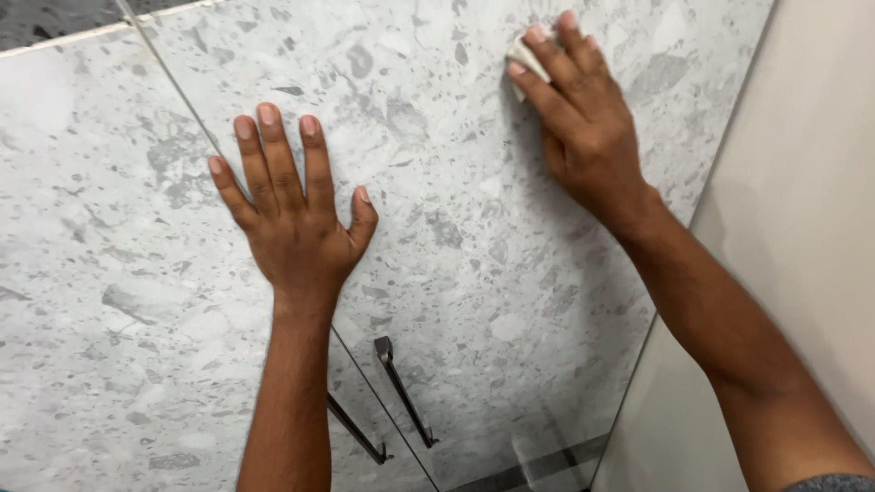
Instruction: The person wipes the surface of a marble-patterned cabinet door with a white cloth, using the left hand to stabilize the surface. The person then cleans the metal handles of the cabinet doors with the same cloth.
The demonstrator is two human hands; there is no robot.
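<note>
Both forearms come up from the bottom edge of the view, bare, the right one crossing in from the lower right corner beside a plain off-white wall [802,182]. Up at the top, the right hand [583,128] is pressed against a glass panel [456,273], its fingers held close together and flattened over a small white cloth [523,56], which is pinned between the fingertips and the glass near the upper edge of the view; only a folded corner of the cloth shows past the fingers. To the left and lower down, the left hand [296,210] lies flat on the same glass, palm down, fingers straight and slightly fanned, thumb stretched out to the side; it holds nothing. Smooth and clear, the glass shows grey-and-white speckled stone tiles [109,319] behind it, mottled with darker flecks and crossed by a pale grout line near the top left. A thin vertical seam in the glass passes under the left wrist, and below it a slim dark metal handle [401,387] stands out from the panel edge.
</note>
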